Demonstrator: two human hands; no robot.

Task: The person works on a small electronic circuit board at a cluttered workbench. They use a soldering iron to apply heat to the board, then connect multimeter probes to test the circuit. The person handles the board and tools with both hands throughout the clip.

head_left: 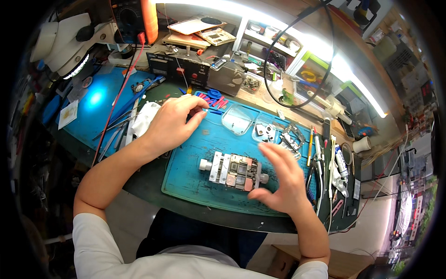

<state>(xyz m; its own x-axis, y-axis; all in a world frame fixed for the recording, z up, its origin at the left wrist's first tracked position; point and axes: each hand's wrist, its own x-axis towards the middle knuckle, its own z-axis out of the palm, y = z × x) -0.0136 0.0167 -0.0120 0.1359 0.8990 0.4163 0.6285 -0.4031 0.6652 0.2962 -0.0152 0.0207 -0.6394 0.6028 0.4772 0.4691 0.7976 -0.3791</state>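
In the middle of the blue work mat (186, 179) lies a small metal clamping fixture (219, 167) with round knobs at both ends. A phone circuit board (241, 171) with copper-coloured patches sits in it. My right hand (284, 181) is open at the fixture's right end, thumb and fingers spread either side of the knob; I see nothing in it. My left hand (174, 120) hovers over the mat's far left part, fingers curled and thumb brought close to them in a pinch. What lies between those tips is too small to make out. Red and blue small pieces (218, 102) lie just beyond it.
Clear plastic trays (237, 120) stand behind the fixture, one holding small dark parts (265, 132). Metal frames (292, 137) lie beside them. Pens and hand tools (318, 162) line the right side; tweezers (114, 135) lie left. A microscope (65, 44) overhangs the far left.
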